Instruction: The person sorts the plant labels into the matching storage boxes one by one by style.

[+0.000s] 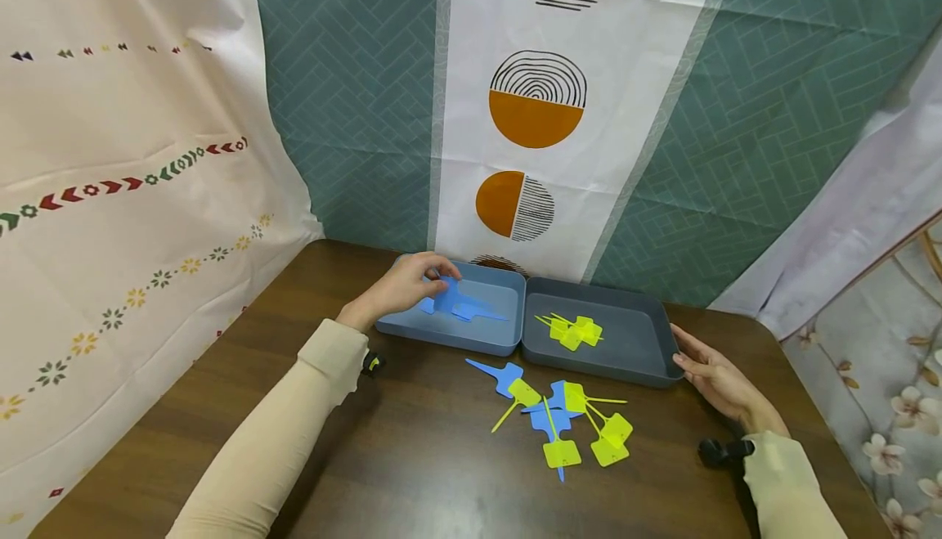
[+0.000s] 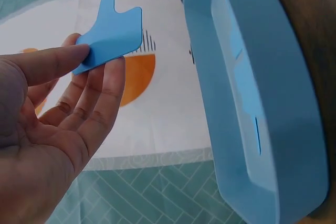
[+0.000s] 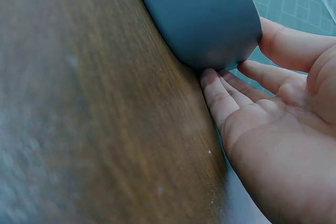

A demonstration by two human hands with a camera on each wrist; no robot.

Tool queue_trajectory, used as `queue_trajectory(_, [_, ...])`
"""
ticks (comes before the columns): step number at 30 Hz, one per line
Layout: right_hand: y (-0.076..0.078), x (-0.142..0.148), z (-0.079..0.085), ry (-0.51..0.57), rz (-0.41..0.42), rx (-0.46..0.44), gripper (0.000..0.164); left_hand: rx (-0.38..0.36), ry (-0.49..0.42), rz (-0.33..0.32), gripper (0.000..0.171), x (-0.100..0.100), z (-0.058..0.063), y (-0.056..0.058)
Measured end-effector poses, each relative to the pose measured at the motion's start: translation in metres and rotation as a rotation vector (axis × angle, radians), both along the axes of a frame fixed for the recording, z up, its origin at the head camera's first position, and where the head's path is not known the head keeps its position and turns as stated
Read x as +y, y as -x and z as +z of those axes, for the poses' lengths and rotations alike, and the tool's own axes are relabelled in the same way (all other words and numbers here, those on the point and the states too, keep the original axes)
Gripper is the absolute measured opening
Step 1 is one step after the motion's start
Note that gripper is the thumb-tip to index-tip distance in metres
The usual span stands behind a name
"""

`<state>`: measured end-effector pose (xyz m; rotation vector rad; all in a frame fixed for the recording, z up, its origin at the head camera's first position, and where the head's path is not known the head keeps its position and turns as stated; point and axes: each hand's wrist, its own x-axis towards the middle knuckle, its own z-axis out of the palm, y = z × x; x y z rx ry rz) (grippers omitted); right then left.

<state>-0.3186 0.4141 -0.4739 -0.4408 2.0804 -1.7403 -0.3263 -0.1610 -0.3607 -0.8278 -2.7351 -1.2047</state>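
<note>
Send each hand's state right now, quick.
Left hand: closed, pinching one blue tag between thumb and fingers.
Right hand: open, not holding a tag; fingers touching the end of the gray tray.

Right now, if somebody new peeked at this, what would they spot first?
Probably the bright yellow tags jumbled with blue ones on the brown table, in front of the trays. Next might be the left hand at the blue tray, pinching a blue tag. Behind the table, big orange-and-striped circles stand out on the white part of the hanging cloth.
</note>
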Motion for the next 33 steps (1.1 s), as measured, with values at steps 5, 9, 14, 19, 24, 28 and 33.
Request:
queue_trajectory(5, [0.0, 0.001, 0.001, -0.005, -0.005, 0.003, 0.071, -0.037, 0.009, -0.004, 0.023, -0.003, 0.007, 0.016])
queue_trajectory(9, [0.0, 0.0, 0.002, 0.003, -0.017, -0.004, 0.072, -0.07, 0.022, 0.007, 0.025, -0.004, 0.01, 0.027])
queue_trajectory(14, [0.001, 0.0, 0.002, 0.018, -0.018, -0.005, 0.074, -0.093, 0.077, 0.017, 0.027, -0.002, 0.015, 0.038])
queue_trajectory(19, [0.001, 0.0, 0.002, 0.025, -0.023, -0.009, 0.074, -0.108, 0.128, 0.011, 0.027, 0.003, 0.023, 0.05])
queue_trajectory(24, [0.001, -0.001, 0.002, 0.032, -0.031, -0.01, 0.074, -0.153, 0.159, 0.035, 0.026, 0.007, 0.029, 0.058])
queue_trajectory(28, [0.001, 0.0, 0.002, 0.03, -0.037, -0.016, 0.074, -0.173, 0.207, 0.028, 0.026, 0.01, 0.027, 0.065])
queue_trajectory(33, [0.001, -0.001, 0.002, 0.02, -0.037, -0.016, 0.074, -0.2, 0.318, 0.04, 0.028, 0.009, 0.022, 0.07])
